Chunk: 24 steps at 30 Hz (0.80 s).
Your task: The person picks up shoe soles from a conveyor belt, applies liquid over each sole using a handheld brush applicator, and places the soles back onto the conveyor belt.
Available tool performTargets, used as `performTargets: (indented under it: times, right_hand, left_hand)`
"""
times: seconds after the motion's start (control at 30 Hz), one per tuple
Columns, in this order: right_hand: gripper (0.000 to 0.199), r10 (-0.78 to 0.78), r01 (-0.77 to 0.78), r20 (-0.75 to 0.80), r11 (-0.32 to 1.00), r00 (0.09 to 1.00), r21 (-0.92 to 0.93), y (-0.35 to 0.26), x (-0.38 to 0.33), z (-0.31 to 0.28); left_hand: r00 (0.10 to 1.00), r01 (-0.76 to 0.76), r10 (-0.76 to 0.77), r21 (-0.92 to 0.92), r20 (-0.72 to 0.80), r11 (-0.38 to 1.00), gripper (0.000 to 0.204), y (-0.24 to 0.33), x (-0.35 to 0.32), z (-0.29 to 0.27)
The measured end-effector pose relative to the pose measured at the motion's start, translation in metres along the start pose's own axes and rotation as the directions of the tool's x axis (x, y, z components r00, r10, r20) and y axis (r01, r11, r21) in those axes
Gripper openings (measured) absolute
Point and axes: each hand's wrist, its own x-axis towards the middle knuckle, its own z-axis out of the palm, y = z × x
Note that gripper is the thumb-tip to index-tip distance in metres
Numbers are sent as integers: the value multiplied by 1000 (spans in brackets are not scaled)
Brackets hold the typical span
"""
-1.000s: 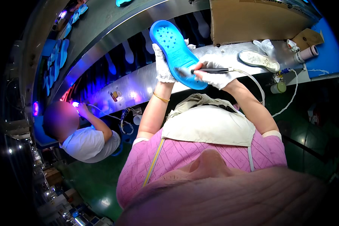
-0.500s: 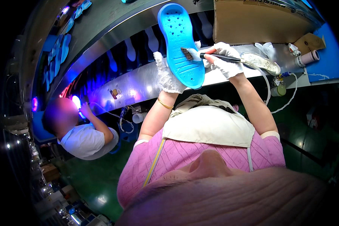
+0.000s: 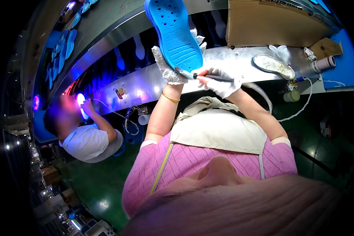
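Here, two gloved hands: left hand holds one blue sole, right hand one brush.

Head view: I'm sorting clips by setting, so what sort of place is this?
Probably a shoe factory line. Gloved hands hold a blue sole and a brush, more blue soles lie on a conveyor, and a co-worker sits alongside.

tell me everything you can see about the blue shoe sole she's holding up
The blue shoe sole looks like moulded foam or rubber, bright blue, dotted with small round holes over a finely textured face. It is held upright, its toe end cut off by the picture's top edge, above the metal bench. The white-gloved left hand grips its lower heel end from behind, and the gloved right hand holds a thin dark brush whose tip meets the heel edge.
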Motion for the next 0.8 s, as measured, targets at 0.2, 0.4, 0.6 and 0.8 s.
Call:
performTargets:
  times: [0.2,0.4,0.6,0.8]
  right_hand:
    - [9,-63,59,-89,997,994,-50,-3,5,-16]
    - [12,373,-375,50,926,926,38,-11,-2,-26]
    - [15,7,-5,-33,999,999,50,-18,10,-19]
    - [16,-19,35,84,980,996,-197,-9,1,-15]
  left_hand:
    - [999,-3,5,35,-44,999,95,9,3,-2]
    - [991,131,-131,22,-3,991,92,22,7,-11]
    - [970,242,-240,97,-36,965,93,29,12,-4]
    - [935,353,-354,119,-13,928,88,36,16,0]
